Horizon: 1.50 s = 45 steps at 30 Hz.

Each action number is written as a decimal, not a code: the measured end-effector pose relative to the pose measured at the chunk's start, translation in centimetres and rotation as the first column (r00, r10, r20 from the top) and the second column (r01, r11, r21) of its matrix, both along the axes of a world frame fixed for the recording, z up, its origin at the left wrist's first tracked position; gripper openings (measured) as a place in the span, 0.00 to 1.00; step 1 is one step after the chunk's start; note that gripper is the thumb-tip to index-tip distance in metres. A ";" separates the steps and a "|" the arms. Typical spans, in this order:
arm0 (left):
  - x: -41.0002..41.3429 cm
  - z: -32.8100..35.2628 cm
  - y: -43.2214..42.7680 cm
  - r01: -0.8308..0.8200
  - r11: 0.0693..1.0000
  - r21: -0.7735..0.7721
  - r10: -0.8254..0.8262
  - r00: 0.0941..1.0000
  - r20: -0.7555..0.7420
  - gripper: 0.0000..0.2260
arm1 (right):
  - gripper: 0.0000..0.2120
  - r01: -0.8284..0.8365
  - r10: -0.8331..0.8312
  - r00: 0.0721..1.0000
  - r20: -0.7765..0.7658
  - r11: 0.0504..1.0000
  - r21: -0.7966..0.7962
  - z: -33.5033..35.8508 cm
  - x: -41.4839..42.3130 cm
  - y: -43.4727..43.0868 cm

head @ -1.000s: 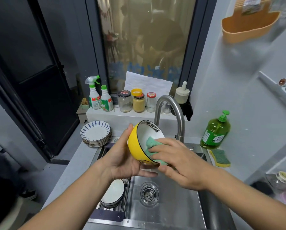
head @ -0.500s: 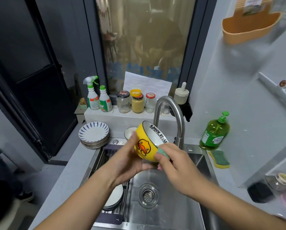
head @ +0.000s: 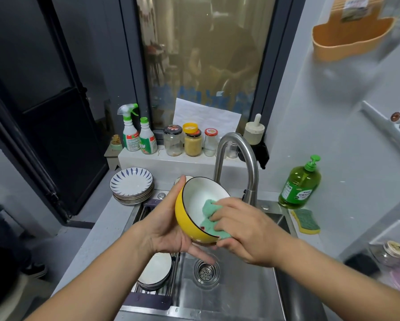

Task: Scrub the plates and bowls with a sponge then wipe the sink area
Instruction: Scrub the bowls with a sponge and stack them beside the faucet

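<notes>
My left hand (head: 171, 230) grips a yellow bowl (head: 189, 225) with a white inside from its outer left side, thumb up along the rim, tilted toward me above the steel sink (head: 240, 295). My right hand (head: 247, 230) holds a green sponge cloth (head: 209, 210) pressed inside the bowl and over its lower right rim. A stack of blue-patterned plates (head: 131, 185) sits on the counter to the left. More plates (head: 156, 269) stand in a rack in the sink's left part. Another white dish (head: 179, 179) peeks out behind my left thumb.
The curved tap (head: 240, 156) rises right behind the bowl. A green soap bottle (head: 301, 184) and a yellow-green scouring sponge (head: 306, 221) sit on the right counter. Spray bottles (head: 136, 133) and jars (head: 192, 142) line the ledge. The drain (head: 206, 272) lies below my hands.
The bowl has turned from showing its outer duck side to showing its white inside. My right hand moved the sponge cloth from the outside into the bowl.
</notes>
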<state>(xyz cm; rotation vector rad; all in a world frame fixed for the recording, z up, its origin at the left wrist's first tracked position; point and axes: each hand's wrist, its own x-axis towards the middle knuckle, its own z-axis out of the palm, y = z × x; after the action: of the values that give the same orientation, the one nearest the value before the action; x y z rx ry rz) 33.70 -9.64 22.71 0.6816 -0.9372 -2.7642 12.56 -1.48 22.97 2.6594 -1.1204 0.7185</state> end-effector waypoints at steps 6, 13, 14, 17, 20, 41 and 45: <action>0.4 -0.8 1.6 -0.048 0.998 -0.050 0.037 0.978 -0.206 0.45 | 0.19 -0.016 -0.040 0.958 0.284 0.982 0.190 -1.3 1.7 1.5; 0.3 -0.4 2.1 -0.161 0.987 -0.019 0.159 0.985 -0.072 0.46 | 0.21 0.048 -0.046 0.999 -0.015 0.983 0.180 0.5 -0.3 0.9; 0.1 -0.1 2.1 -0.209 0.978 0.008 0.209 0.976 -0.061 0.46 | 0.19 0.051 -0.064 0.996 0.056 0.977 0.209 0.6 0.1 1.1; -1.1 0.6 2.2 -0.383 0.922 0.065 0.382 0.924 0.018 0.42 | 0.15 0.088 -0.250 0.892 0.376 0.913 0.398 0.2 1.9 1.9; -2.1 1.4 2.3 -0.464 0.884 0.053 0.460 0.885 0.071 0.36 | 0.04 -0.033 -0.480 0.582 0.656 0.792 0.609 0.7 3.5 2.4; -0.9 -0.5 2.9 -0.394 0.824 -0.406 0.379 0.918 -0.120 0.47 | 0.20 -0.521 -0.693 -0.128 0.709 0.655 0.547 3.6 0.7 0.8; -1.4 -0.7 3.7 -0.458 0.734 -0.501 0.475 0.874 -0.102 0.38 | 0.09 -0.165 -0.613 -0.067 0.787 0.785 0.597 3.2 1.6 0.9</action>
<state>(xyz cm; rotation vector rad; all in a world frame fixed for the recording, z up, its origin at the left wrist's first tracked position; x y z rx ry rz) 32.35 -5.93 21.98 0.7388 -1.2375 -1.9456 14.12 -0.60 26.20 1.5049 -2.2832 2.9161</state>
